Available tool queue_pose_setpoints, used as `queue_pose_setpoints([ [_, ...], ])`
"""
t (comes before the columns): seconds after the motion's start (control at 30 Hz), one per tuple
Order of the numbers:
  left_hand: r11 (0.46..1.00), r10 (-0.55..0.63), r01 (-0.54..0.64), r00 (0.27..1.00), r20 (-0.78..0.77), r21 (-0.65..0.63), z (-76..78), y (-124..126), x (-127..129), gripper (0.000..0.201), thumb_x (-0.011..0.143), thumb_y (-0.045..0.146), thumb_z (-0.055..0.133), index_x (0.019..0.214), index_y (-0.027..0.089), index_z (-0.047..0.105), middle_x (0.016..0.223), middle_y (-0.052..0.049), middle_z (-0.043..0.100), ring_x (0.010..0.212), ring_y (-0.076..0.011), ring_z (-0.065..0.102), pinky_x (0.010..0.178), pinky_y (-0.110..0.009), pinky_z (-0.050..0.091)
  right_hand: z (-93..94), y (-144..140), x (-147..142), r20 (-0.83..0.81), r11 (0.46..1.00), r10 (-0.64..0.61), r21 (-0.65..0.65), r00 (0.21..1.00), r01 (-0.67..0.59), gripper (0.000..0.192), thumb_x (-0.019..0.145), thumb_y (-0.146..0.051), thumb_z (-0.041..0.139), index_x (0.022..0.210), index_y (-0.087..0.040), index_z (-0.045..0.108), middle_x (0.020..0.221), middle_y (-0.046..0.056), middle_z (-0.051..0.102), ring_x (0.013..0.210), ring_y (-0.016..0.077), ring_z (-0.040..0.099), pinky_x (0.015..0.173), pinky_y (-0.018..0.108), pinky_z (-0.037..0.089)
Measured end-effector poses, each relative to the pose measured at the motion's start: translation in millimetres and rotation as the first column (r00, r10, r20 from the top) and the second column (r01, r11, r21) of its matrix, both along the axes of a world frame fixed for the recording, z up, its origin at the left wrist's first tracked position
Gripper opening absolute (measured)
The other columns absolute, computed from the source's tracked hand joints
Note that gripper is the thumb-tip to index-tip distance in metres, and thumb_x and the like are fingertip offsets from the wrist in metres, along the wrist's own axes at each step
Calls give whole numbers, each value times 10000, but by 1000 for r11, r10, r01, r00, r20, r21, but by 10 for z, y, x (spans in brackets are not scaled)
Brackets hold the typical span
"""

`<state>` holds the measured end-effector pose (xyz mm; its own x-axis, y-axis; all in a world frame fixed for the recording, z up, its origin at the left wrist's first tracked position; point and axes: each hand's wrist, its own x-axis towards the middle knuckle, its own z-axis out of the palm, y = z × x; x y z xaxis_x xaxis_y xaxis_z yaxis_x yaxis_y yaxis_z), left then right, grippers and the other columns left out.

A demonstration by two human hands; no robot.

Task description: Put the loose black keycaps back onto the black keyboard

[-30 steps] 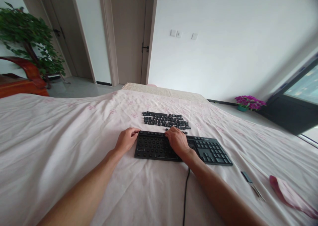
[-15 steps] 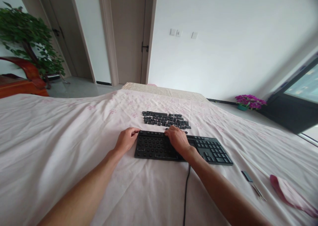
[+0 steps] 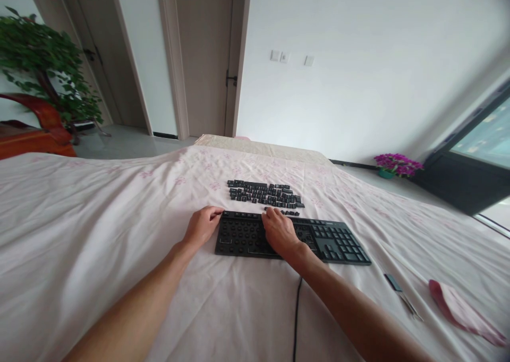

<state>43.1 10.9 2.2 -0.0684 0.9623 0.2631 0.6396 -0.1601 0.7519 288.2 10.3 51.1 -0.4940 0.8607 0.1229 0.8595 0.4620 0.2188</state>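
Note:
A black keyboard lies flat on the cloth, many of its keycaps off on the left and middle parts, with keys still on the right-hand block. My left hand pinches the keyboard's far left corner between thumb and fingers. Over the middle of the top row is my right hand, its fingers drawn together and touching that row. Whatever lies under those fingertips is hidden. Several loose keycaps are laid out in rows just beyond the keyboard, and a few small keycaps sit beside my right hand.
A keycap puller with a dark handle and wire prongs lies on the right, near a folded pink cloth. The keyboard's cable runs toward me. A wrinkled pale sheet covers the surface.
My right hand has shifted slightly left along the top row, uncovering more of the small keycaps beside it. My left hand stays on the corner. The view has moved a little.

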Motion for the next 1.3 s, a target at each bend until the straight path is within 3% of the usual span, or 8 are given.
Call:
queue_pose_setpoints([
  [0.3,1000,-1,1,1000,-13,0,-26,12,-8,273,830,257,532,1013,213,730,1044,-31,751,924,-175,700,838,-255,512,66,-43,42,-79,1000,7,-18,997,-8,256,829,-80,469,966,-175,663,1043,115,601,985,232,513,831,331,398],
  [0.5,1000,-2,2,1000,-9,11,-60,23,-19,278,822,240,531,1013,209,731,1039,-33,752,925,-176,699,834,-255,511,52,115,379,-381,987,-3,-151,925,-59,390,911,-117,396,1140,-246,684,1043,56,647,990,171,553,838,254,401],
  [0.63,1000,-8,8,1000,6,17,-79,33,-22,277,817,245,531,1002,222,736,1027,-26,755,922,-183,700,831,-264,516,48,280,585,-509,995,-95,-58,855,76,361,915,-161,443,1163,-253,688,1052,44,655,986,167,559,873,256,400],
  [0.87,1000,-8,8,1000,23,9,-64,18,-15,288,817,266,529,1011,214,735,1029,-31,756,918,-187,705,827,-269,524,124,464,471,-365,998,-61,-9,929,62,229,906,-284,544,964,-289,765,1020,48,648,983,200,508,860,293,374],
  [1.17,1000,-4,4,1000,5,17,-33,25,-7,285,819,287,531,1002,211,736,1006,-25,758,913,-185,704,827,-270,519,46,628,206,-173,997,-56,48,983,66,270,900,-243,518,795,-247,766,980,78,642,973,229,464,775,329,326],
  [1.3,1000,-9,9,1000,1,17,-31,29,-9,285,817,279,526,1001,217,735,1009,-22,757,914,-184,703,835,-272,516,56,694,142,-100,995,-94,10,991,95,234,871,-204,540,805,-231,763,997,89,653,985,235,466,785,333,318],
])
